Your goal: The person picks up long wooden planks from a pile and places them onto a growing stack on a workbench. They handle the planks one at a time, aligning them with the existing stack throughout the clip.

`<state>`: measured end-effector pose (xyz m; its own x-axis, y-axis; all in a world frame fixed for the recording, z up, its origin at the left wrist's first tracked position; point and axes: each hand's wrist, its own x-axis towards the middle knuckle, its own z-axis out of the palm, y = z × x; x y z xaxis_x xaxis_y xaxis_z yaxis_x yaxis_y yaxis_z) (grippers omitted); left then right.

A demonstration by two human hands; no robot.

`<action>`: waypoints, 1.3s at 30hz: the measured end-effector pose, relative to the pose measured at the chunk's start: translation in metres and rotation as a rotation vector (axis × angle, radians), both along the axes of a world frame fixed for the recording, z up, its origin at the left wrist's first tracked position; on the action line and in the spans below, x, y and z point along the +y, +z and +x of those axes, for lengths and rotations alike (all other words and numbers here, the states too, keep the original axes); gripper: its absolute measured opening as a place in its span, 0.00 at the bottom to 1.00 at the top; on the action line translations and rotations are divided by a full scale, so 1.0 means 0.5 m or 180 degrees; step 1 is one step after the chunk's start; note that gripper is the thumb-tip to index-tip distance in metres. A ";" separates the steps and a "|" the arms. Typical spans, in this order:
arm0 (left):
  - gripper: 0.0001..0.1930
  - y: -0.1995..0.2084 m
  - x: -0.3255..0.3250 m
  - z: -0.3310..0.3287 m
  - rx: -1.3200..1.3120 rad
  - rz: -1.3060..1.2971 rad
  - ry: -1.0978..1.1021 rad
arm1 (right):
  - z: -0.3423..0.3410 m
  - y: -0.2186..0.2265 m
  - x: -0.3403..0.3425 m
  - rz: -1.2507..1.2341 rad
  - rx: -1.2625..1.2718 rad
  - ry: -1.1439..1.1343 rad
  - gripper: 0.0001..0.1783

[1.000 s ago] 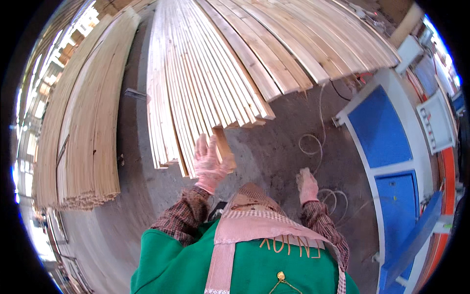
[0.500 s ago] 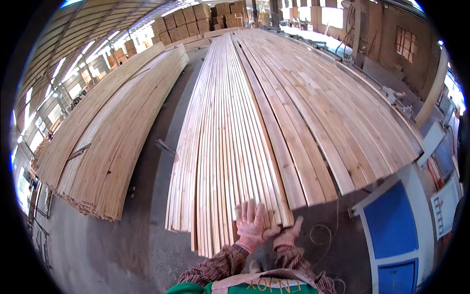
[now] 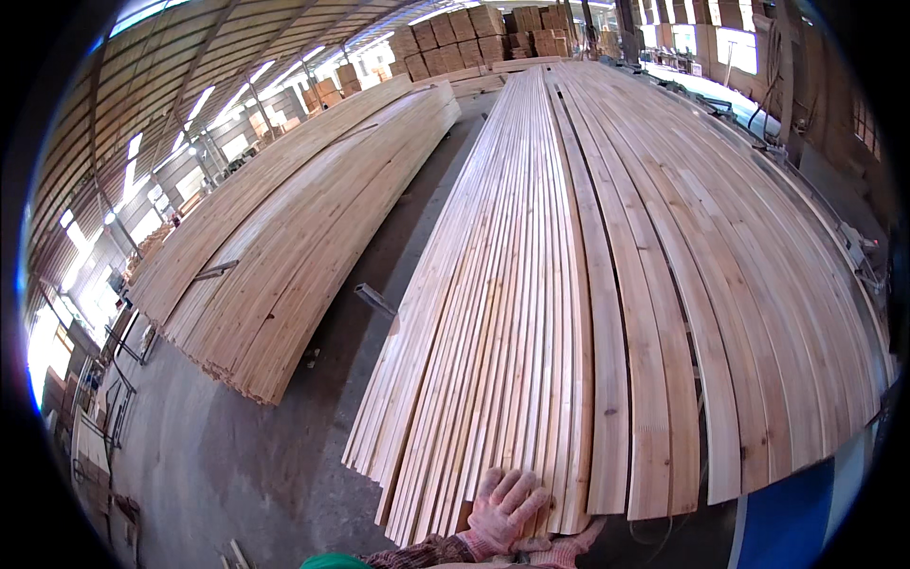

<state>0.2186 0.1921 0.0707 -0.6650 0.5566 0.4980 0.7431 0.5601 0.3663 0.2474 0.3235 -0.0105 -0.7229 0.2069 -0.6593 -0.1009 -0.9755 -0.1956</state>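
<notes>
A long row of narrow pale wood strips (image 3: 483, 360), packed side by side on edge, runs from the near edge far into the background. My left hand (image 3: 507, 509), in a pinkish work glove, rests on top of the strips' near ends, its fingers forward over the wood and slightly bent. Just right of it, my right hand (image 3: 567, 548), gloved alike, is at the end faces of the strips. The picture's lower edge cuts it off, and most of its fingers are hidden. Wider flat boards (image 3: 654, 379) lie to the right of the strips.
Another long stack of boards (image 3: 303, 256) stands to the left, across a strip of grey floor (image 3: 237, 455). A metal bar (image 3: 376, 301) juts out from beside the strips. A blue panel (image 3: 785, 517) stands below the right-hand boards. Bundled wood stacks (image 3: 455, 43) fill the back.
The view has shifted, so the strips and both hands appear lower and further right. My left hand's fingers, spread flat before, are now closer together and more bent.
</notes>
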 end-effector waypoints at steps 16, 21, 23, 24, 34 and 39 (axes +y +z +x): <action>0.43 -0.064 0.001 -0.029 -0.0123 -0.0242 0.0185 | -0.031 -0.181 0.023 0.0449 -0.0256 0.0349 0.34; 0.35 -0.033 -0.003 0.021 -0.0485 -0.0062 0.0139 | 0.090 -0.153 0.097 0.0599 -0.0444 0.0851 0.29; 0.31 0.003 0.005 0.081 -0.0427 0.0535 -0.0572 | 0.149 -0.141 0.164 0.1194 -0.0755 0.1185 0.28; 0.29 0.013 0.014 0.116 -0.0569 0.0591 -0.0855 | 0.173 -0.108 0.185 0.1191 -0.0745 0.1183 0.28; 0.27 -0.052 0.210 0.194 -0.5009 0.2727 0.0362 | 0.161 0.143 0.336 0.0847 0.1023 0.1886 0.28; 0.21 -0.078 0.302 0.135 -0.5906 0.5684 0.1568 | 0.178 0.123 0.331 0.0316 0.1118 0.1737 0.29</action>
<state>0.2860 0.3431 0.0317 -0.6081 0.2821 -0.7421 -0.5987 -0.7768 0.1953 0.3363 0.4887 0.0512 -0.9100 -0.2028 -0.3615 0.3292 -0.8836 -0.3329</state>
